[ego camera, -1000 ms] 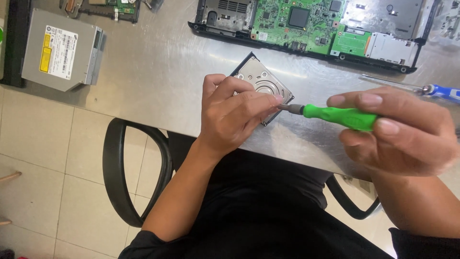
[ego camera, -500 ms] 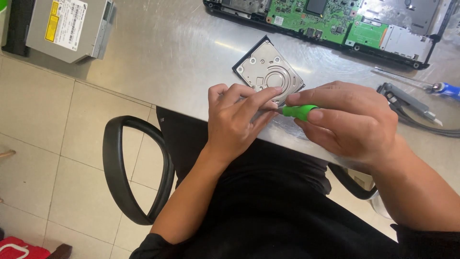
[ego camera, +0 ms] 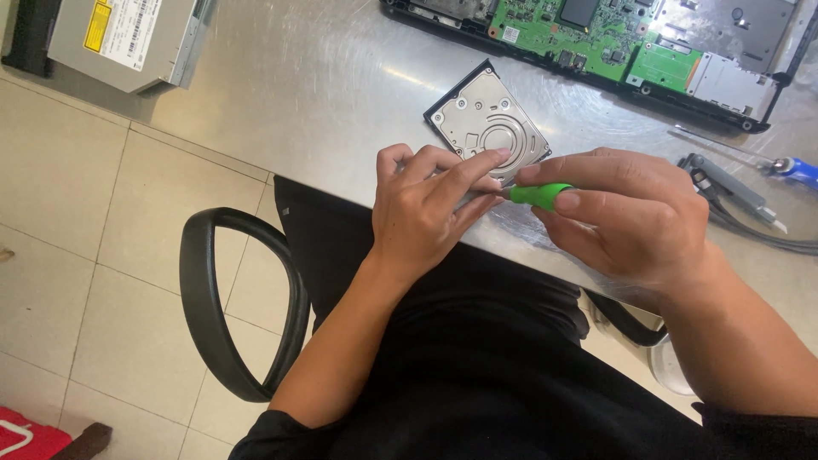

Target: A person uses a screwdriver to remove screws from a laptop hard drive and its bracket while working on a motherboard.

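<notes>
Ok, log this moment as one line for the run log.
left hand: steadies silver hard drive | right hand: grips green-handled screwdriver, tip at drive's near edge | surface: steel table

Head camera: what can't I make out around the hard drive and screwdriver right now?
- Screwdriver tip and the screw: hidden behind the left hand fingers.
- Hard drive near corner: covered by both hands.
- Most of the green handle: wrapped by the right hand.
- Open laptop base: cut off by the top edge.

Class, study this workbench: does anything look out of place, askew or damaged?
The laptop base lies opened, its green circuit board bare. The hard drive sits askew near the table edge, held by the left hand. Nothing looks broken.
</notes>
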